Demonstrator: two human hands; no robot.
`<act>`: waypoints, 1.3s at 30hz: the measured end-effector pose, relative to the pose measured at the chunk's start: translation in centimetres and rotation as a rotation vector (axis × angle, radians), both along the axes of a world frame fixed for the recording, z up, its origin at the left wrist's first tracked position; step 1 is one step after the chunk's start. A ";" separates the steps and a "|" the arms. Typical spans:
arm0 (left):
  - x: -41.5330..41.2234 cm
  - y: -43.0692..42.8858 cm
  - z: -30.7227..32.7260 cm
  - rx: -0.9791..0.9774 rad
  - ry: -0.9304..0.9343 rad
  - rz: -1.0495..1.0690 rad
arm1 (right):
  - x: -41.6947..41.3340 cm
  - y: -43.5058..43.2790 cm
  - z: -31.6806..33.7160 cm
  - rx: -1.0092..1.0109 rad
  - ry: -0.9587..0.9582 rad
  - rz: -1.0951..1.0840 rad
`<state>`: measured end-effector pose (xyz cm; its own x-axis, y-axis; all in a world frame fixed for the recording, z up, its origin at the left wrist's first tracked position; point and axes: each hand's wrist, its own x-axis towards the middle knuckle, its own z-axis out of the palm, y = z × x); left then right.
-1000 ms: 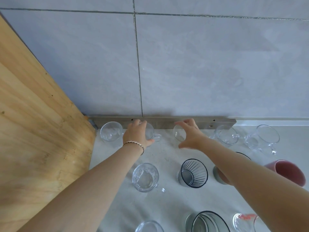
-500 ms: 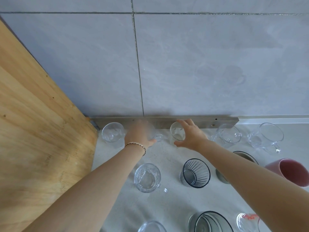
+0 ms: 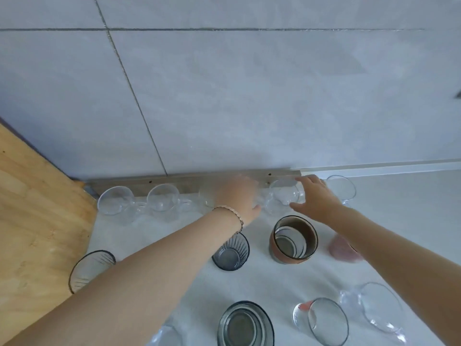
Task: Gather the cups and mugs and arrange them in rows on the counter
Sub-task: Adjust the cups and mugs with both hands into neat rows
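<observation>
Along the wall, two clear glass mugs (image 3: 114, 201) (image 3: 162, 198) stand side by side at the left. My left hand (image 3: 239, 198) is motion-blurred and wrapped over a faint, blurred clear glass (image 3: 206, 197) just right of them. My right hand (image 3: 316, 201) has spread fingers that touch the right side of a clear cup (image 3: 280, 196). One more clear cup (image 3: 341, 188) stands behind that hand. Nearer me stand a ribbed grey glass (image 3: 230, 253), a brown ceramic mug (image 3: 294, 239), and a pink mug (image 3: 341, 248) partly under my right forearm.
A dark-rimmed ribbed glass (image 3: 89, 268) stands by the wooden panel (image 3: 37, 221) on the left. Close to me are a grey tumbler (image 3: 245, 323), a red-marked clear glass (image 3: 324, 320) and a clear mug (image 3: 379, 305). The white counter (image 3: 399, 221) ends at a metal strip (image 3: 174, 181) below the tiled wall.
The view has swung right. My left hand let go of the handled mug and moved right onto the clear glass. My right hand left that glass and reached the cup beside it.
</observation>
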<state>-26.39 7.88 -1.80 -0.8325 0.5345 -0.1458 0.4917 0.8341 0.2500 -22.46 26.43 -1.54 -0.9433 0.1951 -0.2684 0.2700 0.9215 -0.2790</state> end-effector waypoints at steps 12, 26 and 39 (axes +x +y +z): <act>-1.5 1.2 -2.1 -0.305 -0.179 0.433 | -1.5 1.5 -3.4 -0.123 -0.078 0.023; -2.4 -1.2 -2.4 -0.106 -0.225 0.447 | -4.3 -2.6 -4.3 -0.287 -0.072 0.072; 0.4 2.0 -1.4 -0.235 -0.110 0.366 | -1.0 10.7 -1.6 0.145 -0.126 -0.294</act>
